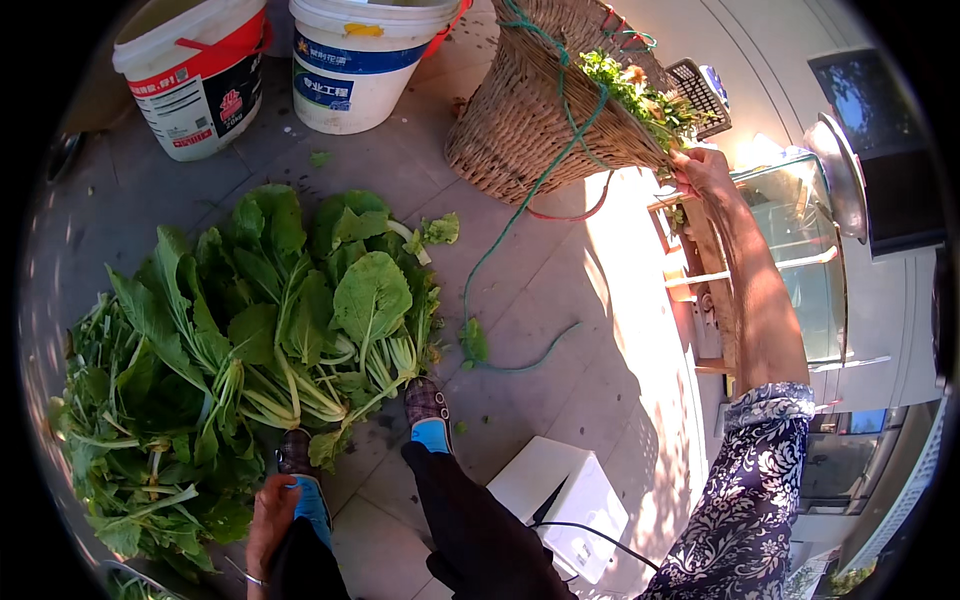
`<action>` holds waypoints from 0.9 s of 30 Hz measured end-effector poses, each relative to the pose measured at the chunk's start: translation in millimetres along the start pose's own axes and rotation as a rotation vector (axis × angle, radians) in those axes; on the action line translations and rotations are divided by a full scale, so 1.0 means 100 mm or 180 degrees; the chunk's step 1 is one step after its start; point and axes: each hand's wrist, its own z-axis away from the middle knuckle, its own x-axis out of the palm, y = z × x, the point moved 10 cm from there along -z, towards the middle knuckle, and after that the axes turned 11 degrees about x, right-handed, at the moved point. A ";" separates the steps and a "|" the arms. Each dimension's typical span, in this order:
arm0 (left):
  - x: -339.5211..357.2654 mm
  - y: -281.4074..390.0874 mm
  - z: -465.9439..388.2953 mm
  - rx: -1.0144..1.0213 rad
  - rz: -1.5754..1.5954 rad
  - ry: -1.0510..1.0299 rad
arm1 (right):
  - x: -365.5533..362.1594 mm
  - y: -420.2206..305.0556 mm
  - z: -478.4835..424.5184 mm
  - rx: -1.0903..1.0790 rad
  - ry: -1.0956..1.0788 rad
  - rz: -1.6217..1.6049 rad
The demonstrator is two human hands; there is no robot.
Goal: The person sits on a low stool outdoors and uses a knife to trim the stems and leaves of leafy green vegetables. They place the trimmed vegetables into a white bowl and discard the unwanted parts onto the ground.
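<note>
My right hand [703, 171] grips the rim of a large woven wicker basket [517, 112], which leans over with its mouth towards the upper right. Leafy green plants [637, 94] show inside it. A green cord [510, 225] runs from the basket down onto the tiles. My left hand [276, 502] hangs beside my left shoe at the bottom, its fingers curled; I see nothing in it, though its palm is hidden. Just past my feet lies a big heap of broad-leaved greens with pale stalks [300, 315], with looser cut greens [112, 450] at its left.
Two white plastic buckets [199, 97] [356, 82] stand at the upper left. A white box [555, 495] with a black cable sits near my right foot. Beyond my right arm are a glass tank [795, 255], a wooden frame [709, 247] and a metal basin [836, 176].
</note>
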 end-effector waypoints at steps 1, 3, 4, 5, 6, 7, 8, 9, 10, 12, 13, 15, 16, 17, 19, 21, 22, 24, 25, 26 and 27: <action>0.04 0.09 -0.04 0.0060 0.0051 -0.0011 | -0.02 0.09 -0.06 0.0060 0.0055 -0.0079; 0.09 0.14 -0.11 0.0082 0.0084 -0.0040 | -0.25 0.04 -0.10 -0.0546 0.0746 0.0540; 0.09 0.11 -0.13 0.0040 0.0044 -0.0056 | -0.35 -0.07 -0.01 -0.1135 0.1259 0.1184; 0.10 0.08 -0.14 0.0001 0.0010 -0.0078 | -0.39 -0.16 0.11 -0.1728 0.1767 0.1839; 0.09 0.01 -0.14 0.0043 -0.0079 -0.0047 | -0.40 -0.23 0.21 -0.1877 0.1985 0.1800; 0.02 -0.08 -0.12 0.0080 -0.0195 0.0016 | -0.39 -0.37 0.31 -0.1913 0.2069 0.1601; -0.05 -0.12 -0.08 0.0109 -0.0317 0.0085 | -0.40 -0.56 0.45 -0.1949 0.2147 0.1391; -0.09 -0.10 -0.06 0.0076 -0.0356 0.0065 | -0.46 -0.73 0.57 -0.1982 0.2229 0.1200; -0.09 -0.05 -0.09 0.0057 -0.0369 0.0016 | -0.60 -0.84 0.66 -0.2029 0.2378 0.0943; -0.12 0.04 -0.14 0.0017 -0.0432 -0.0038 | -0.70 -1.02 0.73 -0.2091 0.2380 0.0430; -0.13 0.08 -0.17 0.0015 -0.0447 -0.0038 | -0.67 -1.09 0.72 -0.2129 0.2253 0.0197; -0.06 0.14 -0.24 0.0163 -0.0482 -0.0064 | -0.50 -1.24 0.63 -0.3085 0.2060 0.1078; 0.04 0.13 -0.29 0.0285 -0.0469 -0.0102 | -0.44 -1.12 0.45 -0.3017 0.2010 0.1668; 0.10 0.13 -0.32 0.0373 -0.0515 -0.0111 | -0.34 -0.98 0.28 -0.2921 0.1936 0.2180; 0.08 0.17 -0.31 0.0413 -0.0583 -0.0052 | -0.33 -0.97 0.29 -0.2075 0.1841 0.1589; 0.08 0.18 -0.28 0.0471 -0.0659 -0.0023 | -0.45 -1.04 0.73 -0.2059 0.2124 0.0937; 0.05 0.16 -0.26 0.0507 -0.0706 -0.0025 | -0.49 -0.93 0.77 -0.1788 0.2133 0.0368; -0.04 0.11 -0.17 0.0475 -0.0907 -0.0040 | -0.36 -0.65 0.76 -0.1339 0.1858 -0.0100; -0.01 0.07 -0.16 0.0464 -0.0962 -0.0103 | -0.38 -0.51 0.74 -0.1219 0.1753 -0.0086; 0.01 0.04 -0.17 0.0449 -0.1024 -0.0162 | -0.44 -0.41 0.84 -0.1365 0.1838 0.0064; -0.04 0.09 -0.15 0.0436 -0.1110 -0.0152 | -0.34 -0.23 0.85 -0.1469 0.1856 0.0114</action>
